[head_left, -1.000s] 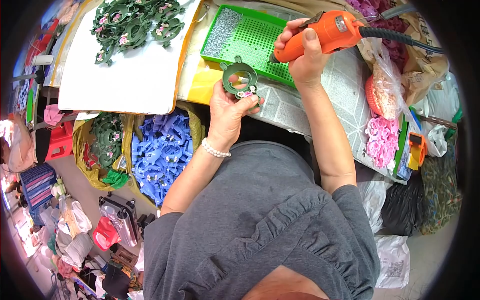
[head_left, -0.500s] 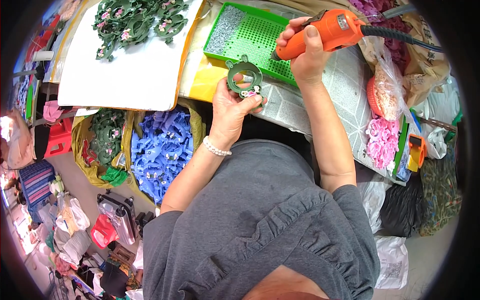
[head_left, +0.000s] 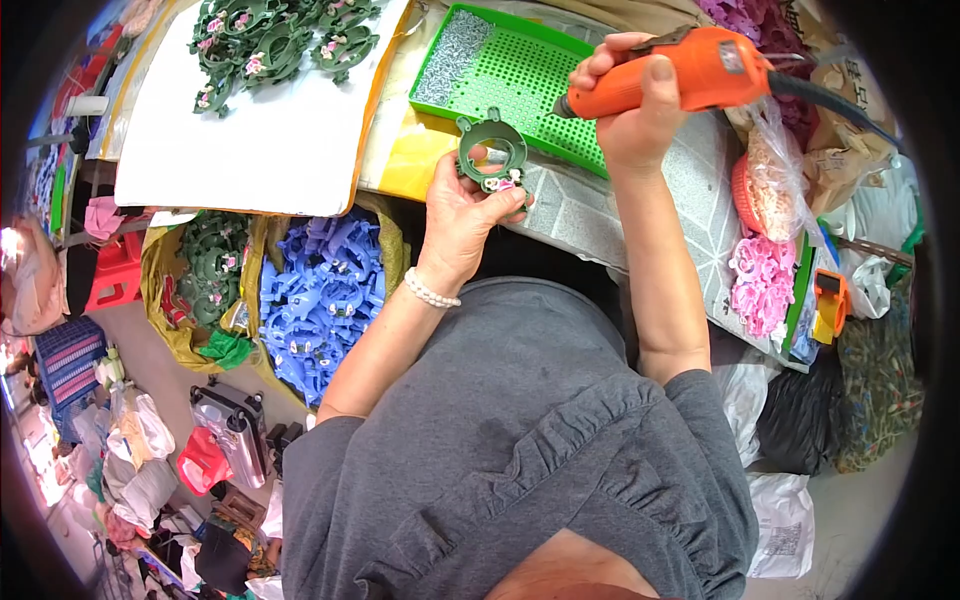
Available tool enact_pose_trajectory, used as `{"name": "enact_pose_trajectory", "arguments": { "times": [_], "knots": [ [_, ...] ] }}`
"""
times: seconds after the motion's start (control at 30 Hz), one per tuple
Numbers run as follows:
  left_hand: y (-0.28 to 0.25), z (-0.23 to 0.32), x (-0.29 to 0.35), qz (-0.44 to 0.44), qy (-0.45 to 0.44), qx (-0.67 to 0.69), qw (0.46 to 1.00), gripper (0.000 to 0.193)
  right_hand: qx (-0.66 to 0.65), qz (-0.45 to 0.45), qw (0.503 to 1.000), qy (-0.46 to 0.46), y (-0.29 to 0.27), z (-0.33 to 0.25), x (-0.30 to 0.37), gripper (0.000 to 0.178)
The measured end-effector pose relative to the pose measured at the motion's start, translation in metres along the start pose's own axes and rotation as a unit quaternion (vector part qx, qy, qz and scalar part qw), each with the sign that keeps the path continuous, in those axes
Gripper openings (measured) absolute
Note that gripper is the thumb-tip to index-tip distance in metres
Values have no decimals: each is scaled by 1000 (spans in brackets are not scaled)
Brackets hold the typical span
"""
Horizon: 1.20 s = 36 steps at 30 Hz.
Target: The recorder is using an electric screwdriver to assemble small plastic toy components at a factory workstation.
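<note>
Between the thumb and fingers of my left hand (head_left: 465, 215) is a dark green plastic ring-shaped part (head_left: 492, 140), with a small pink and white figure at its near edge. My right hand (head_left: 640, 115) is wrapped round an orange electric screwdriver (head_left: 665, 80), its tip pointing left, over the green tray's near side and apart from the ring. The perforated green tray (head_left: 545, 65) lies beyond both hands. Small grey metal screws (head_left: 452, 58) are heaped in its left end.
Several similar green parts (head_left: 265, 50) lie on a white board (head_left: 240, 150) at left. Below it stand sacks of blue parts (head_left: 320, 300) and green parts (head_left: 210, 270). Pink parts (head_left: 762, 285) and a red basket (head_left: 755, 195) sit at right. A black cord trails from the screwdriver.
My right hand has moved the screwdriver slightly to the right, away from the ring. My left hand holds the ring almost still.
</note>
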<state>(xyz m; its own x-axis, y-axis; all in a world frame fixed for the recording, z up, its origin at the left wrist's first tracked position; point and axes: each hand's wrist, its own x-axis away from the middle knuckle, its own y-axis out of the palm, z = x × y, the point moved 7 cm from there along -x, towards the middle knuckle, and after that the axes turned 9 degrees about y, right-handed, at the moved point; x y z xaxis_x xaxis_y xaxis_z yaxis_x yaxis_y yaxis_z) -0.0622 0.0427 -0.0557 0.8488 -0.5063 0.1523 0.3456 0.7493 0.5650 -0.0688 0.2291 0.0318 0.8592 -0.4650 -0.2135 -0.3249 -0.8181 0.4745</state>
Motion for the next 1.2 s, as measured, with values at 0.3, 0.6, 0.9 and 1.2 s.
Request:
{"name": "enact_pose_trajectory", "arguments": {
  "times": [0.3, 0.6, 0.9, 1.2],
  "knots": [
    [15, 11, 2, -15, 6, -44, 999, 48, -15, -162, 984, -76, 53, -62, 36, 76],
    [25, 27, 1, 2, 50, -58, 997, 50, -40, -207, 976, -48, 76, -51, 62, 74],
    [25, 28, 8, -13, 42, -86, 995, 47, -48, -179, 982, -33, 73, -42, 66, 72],
    [35, 35, 7, 32, 70, -104, 992, 44, -41, -241, 968, -61, 79, -47, 63, 69]
  ]
}}
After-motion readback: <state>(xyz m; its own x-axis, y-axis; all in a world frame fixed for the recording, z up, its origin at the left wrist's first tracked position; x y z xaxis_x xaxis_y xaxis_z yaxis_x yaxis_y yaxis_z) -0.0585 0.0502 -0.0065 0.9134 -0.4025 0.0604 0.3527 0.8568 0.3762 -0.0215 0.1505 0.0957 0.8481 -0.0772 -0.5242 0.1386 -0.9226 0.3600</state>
